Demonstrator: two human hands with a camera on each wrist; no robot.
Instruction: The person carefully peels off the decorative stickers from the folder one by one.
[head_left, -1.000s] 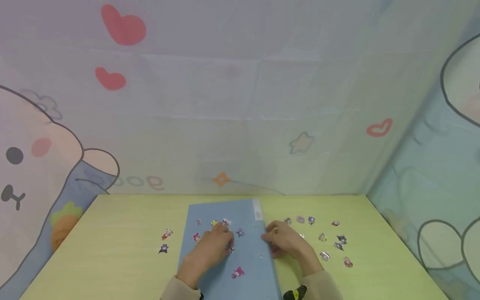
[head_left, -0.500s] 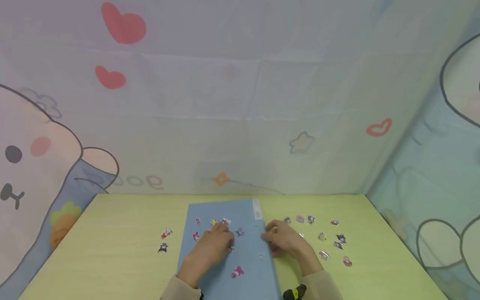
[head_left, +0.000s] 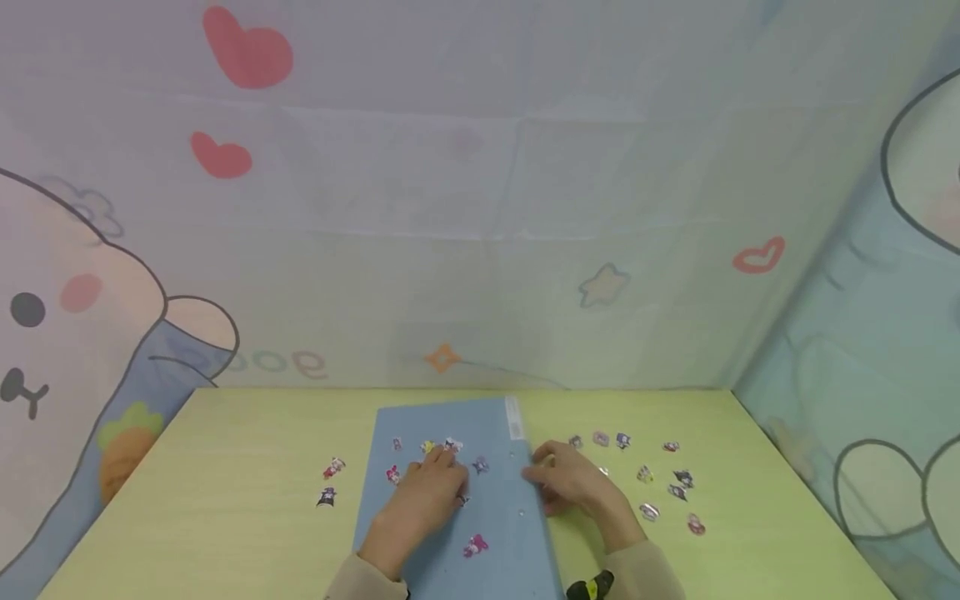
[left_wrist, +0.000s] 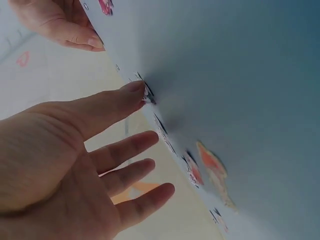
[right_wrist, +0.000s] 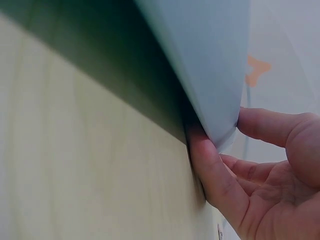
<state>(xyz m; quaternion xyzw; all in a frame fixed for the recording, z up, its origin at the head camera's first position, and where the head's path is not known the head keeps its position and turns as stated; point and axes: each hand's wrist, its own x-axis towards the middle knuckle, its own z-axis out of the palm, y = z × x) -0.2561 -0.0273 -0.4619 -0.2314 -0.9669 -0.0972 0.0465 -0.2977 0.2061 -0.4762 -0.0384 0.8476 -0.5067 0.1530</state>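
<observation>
Blue and smooth, the folder lies mid-table, its right edge lifted where my right hand pinches it between thumb and finger. My left hand crosses it, the fingers that show spread, thumb pressed to a small sticker. Raising that edge further could tilt the cover and skid the sticker askew; too light a press might leave its rim loose. Whether it has stuck I can't tell; the folder's near end is cut off from view.
</observation>
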